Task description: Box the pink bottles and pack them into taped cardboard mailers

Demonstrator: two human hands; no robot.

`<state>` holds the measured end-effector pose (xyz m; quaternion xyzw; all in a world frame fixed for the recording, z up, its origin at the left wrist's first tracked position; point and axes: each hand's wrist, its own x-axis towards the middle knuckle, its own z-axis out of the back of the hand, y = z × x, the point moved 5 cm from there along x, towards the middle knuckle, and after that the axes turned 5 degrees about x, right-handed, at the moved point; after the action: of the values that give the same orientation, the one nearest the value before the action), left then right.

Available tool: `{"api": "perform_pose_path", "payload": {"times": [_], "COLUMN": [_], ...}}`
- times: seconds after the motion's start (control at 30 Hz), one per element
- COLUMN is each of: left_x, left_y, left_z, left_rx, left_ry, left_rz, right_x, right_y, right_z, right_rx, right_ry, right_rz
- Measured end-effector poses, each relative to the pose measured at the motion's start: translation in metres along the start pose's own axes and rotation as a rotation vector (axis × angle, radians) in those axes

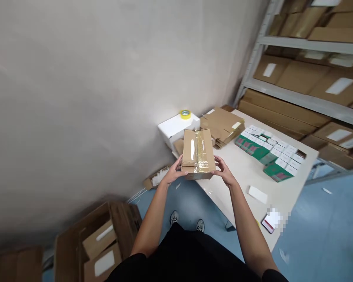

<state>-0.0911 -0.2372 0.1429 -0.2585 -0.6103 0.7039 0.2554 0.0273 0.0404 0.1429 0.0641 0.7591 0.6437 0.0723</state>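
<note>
A taped brown cardboard box (188, 145) is held up in front of me, over the near left edge of the white table (228, 168). Shiny clear tape runs along its top and down over the near side. My left hand (175, 171) grips the box's left side, thumb at the near corner. On the opposite side, my right hand (223, 171) holds it the same way, fingers along the edge. The box's underside is hidden.
Behind the box are a white box (176, 127) with a yellow tape roll (185, 114) and flattened cartons (220, 122). Small green-and-white boxes (267, 150) and a phone (269, 225) lie on the table. A large carton (66, 250) stands lower left; shelves (306, 88) rise at right.
</note>
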Motion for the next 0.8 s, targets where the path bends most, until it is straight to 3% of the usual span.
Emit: {"api": "perform_pose_path", "payload": {"times": [0.1,0.2,0.37,0.5,0.63,0.7,0.8], "left_x": [-0.053,-0.118,-0.253,-0.368,-0.470,-0.509,-0.552], "left_y": [0.008,0.020,0.043,0.063,0.087,0.101,0.119], "left_z": [0.042,0.082,0.137,0.166,0.184,0.192,0.211], "left_rx": [0.010,0.000,-0.053,-0.207,-0.365,-0.422,-0.486], "left_ry": [-0.162,-0.326,-0.635,-0.852,-1.063,-1.145,-1.271], "left_rz": [-0.001,0.013,0.058,0.196,0.330,0.358,0.301], "right_x": [0.020,0.037,0.048,0.029,-0.010,-0.027,-0.041], "right_y": [-0.004,-0.012,-0.040,-0.083,-0.134,-0.154,-0.172], "right_z": [-0.057,-0.128,-0.280,-0.413,-0.522,-0.571,-0.649], "right_rx": [-0.040,-0.052,-0.083,-0.163,-0.236,-0.241,-0.216], "right_ry": [0.147,0.315,0.607,0.782,0.931,1.002,1.094], "right_rz": [-0.026,-0.043,-0.094,-0.230,-0.417,-0.451,-0.394]}}
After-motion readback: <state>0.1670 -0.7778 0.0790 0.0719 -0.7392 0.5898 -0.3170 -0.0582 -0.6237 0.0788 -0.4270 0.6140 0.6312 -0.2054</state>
